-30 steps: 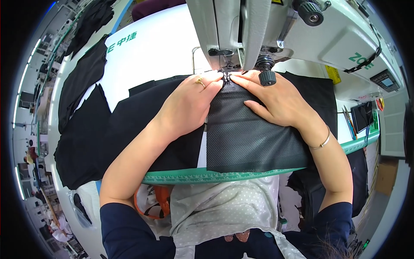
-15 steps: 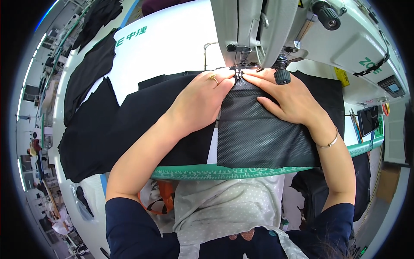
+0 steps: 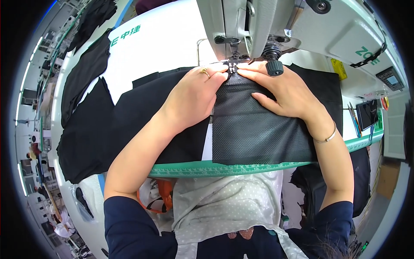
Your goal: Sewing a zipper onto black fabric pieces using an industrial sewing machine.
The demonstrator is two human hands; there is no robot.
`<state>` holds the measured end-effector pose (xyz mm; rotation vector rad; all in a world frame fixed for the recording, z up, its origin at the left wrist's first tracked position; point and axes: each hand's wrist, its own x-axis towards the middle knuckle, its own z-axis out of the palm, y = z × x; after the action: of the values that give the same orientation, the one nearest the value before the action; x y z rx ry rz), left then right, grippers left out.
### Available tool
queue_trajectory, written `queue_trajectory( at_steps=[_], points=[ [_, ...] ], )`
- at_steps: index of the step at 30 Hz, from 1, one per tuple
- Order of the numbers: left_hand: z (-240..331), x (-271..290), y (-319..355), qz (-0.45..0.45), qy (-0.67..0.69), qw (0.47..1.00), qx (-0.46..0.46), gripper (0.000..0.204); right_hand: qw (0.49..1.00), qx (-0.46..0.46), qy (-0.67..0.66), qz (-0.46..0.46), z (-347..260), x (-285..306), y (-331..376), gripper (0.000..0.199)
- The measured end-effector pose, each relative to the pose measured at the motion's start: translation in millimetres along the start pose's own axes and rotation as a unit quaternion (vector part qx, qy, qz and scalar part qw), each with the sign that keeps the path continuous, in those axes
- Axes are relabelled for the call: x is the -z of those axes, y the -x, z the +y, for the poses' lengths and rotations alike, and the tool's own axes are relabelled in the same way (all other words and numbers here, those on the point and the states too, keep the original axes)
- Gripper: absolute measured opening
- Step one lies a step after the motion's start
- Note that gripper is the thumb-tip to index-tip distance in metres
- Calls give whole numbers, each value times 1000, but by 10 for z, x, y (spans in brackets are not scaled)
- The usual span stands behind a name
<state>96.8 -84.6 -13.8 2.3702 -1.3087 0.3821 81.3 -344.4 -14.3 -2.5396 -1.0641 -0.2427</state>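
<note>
A dark perforated fabric panel (image 3: 263,134) lies under the presser foot (image 3: 233,67) of a white sewing machine (image 3: 254,26). On the left of the foot, my left hand (image 3: 192,95) has its fingers curled and thumb and index pressed together on the cloth by the seam; a plain black fabric piece (image 3: 142,108) spreads beneath it. My right hand (image 3: 282,90) rests flat on the perforated panel, fingers stretched toward the foot and thumb spread apart. The needle point is too small to make out.
More black fabric pieces (image 3: 86,75) lie at the far left of the white table. A green ruler-marked edge (image 3: 202,168) runs along the front. Tweezers and pens (image 3: 354,118) lie beside a black device (image 3: 367,114) at right. Dark cloth (image 3: 312,187) hangs below.
The whole view has shifted slightly, so everything sits a little higher and further left. Both hands keep about the same places beside the presser foot.
</note>
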Motion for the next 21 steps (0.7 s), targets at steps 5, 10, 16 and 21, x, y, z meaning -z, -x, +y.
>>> queue_trajectory(
  at_steps=[5, 10, 16, 21],
  points=[
    [13, 5, 6, 5, 12, 1000, 12, 34, 997, 39, -2, 62, 13, -41, -17, 42],
    [-4, 3, -12, 8, 6, 1000, -5, 32, 999, 31, -4, 44, 20, -33, -11, 42],
    [-19, -6, 2, 26, 10, 999, -16, 33, 1000, 14, -13, 19, -7, 1, -13, 41],
    [-35, -12, 9, 0, 12, 1000, -7, 34, 999, 30, -17, 38, -17, 30, -19, 40]
  ],
)
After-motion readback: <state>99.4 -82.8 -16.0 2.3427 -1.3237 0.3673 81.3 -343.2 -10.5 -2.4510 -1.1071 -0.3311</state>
